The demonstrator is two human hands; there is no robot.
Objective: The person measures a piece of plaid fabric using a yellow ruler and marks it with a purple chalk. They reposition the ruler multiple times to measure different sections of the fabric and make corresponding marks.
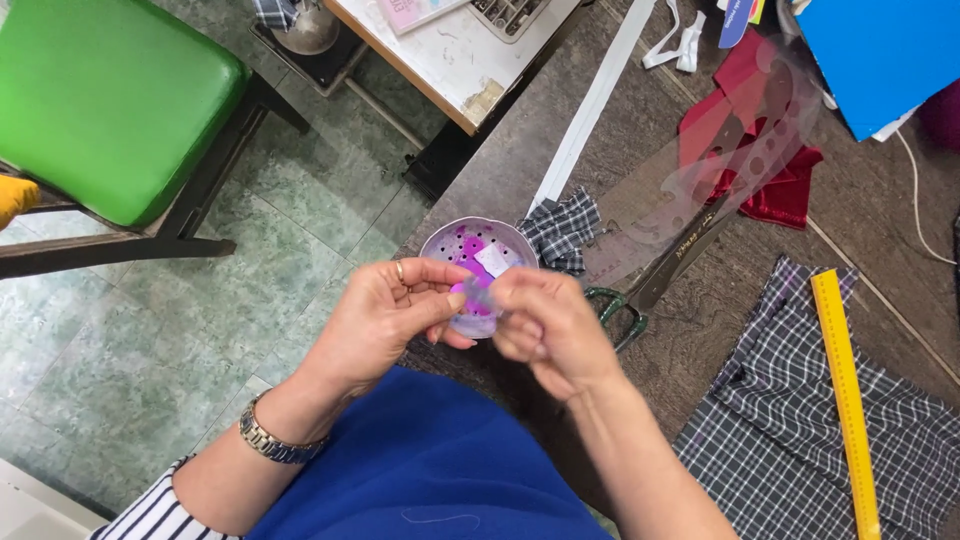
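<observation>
1. The left hand is raised with its palm turned inward, thumb and fingers pinched together
2. The right hand is curled, fingertips meeting the left's
3. Both forearms are bare and converge in front of the torso

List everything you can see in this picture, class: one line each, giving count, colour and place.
Bowl: one, clear purple with holes, table edge behind the hands.
Small piece: one, pale, pinched between both hands.
Scissors: one, dark with green handles, right of the bowl.
Curved ruler: one, clear, over the scissors.
Straight ruler: one, yellow, on the checked cloth at right.
Cloth scrap: one, checked, beside the bowl.
Red cloth: one, upper right.
Chair: one, green, upper left.
Left hand: ring, wristwatch.
Right hand: bare.
</observation>
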